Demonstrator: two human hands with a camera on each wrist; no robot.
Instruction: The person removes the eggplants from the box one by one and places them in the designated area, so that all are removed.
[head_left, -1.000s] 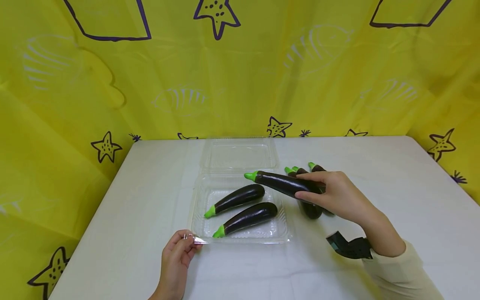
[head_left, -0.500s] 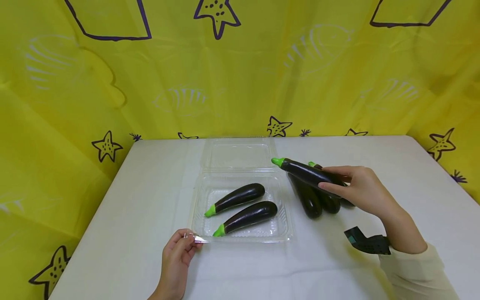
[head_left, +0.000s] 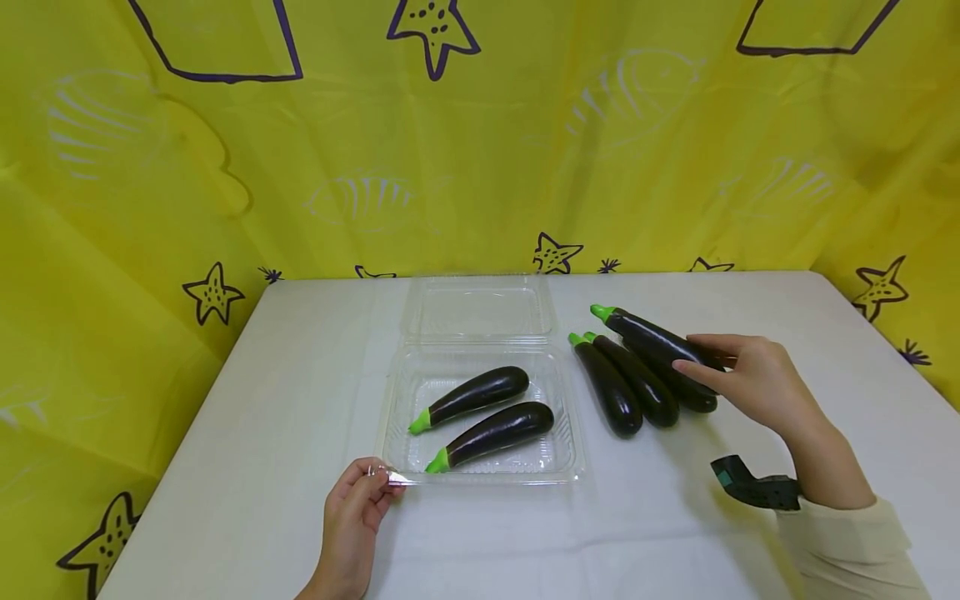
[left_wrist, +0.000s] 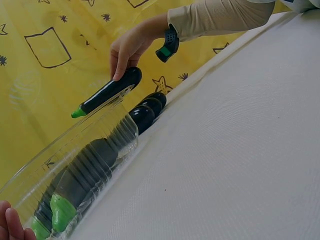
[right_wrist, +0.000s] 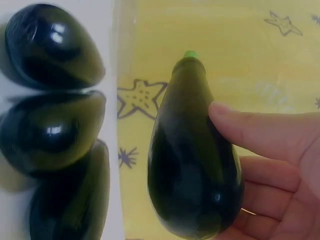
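Note:
My right hand (head_left: 757, 379) grips an eggplant (head_left: 660, 342) near its thick end, its green stem pointing to the far left. In the left wrist view this eggplant (left_wrist: 107, 95) hangs above the others. Under and beside it on the table lie three more eggplants (head_left: 607, 387), side by side. With thumb and fingers, my left hand (head_left: 356, 517) pinches the near left corner of a clear plastic clamshell box (head_left: 480, 478). Inside the box rest two eggplants (head_left: 480, 396), slanting, with their green stems toward the near left.
The box's clear lid (head_left: 480, 308) lies folded back flat behind it. A white cloth covers the table (head_left: 300, 375). Close behind the far edge hangs a yellow curtain (head_left: 480, 167) with sea drawings, which also runs along both sides.
My right hand has moved right with the eggplant, away from the box to over the loose eggplants, which show more fully. The left hand keeps its hold on the box corner.

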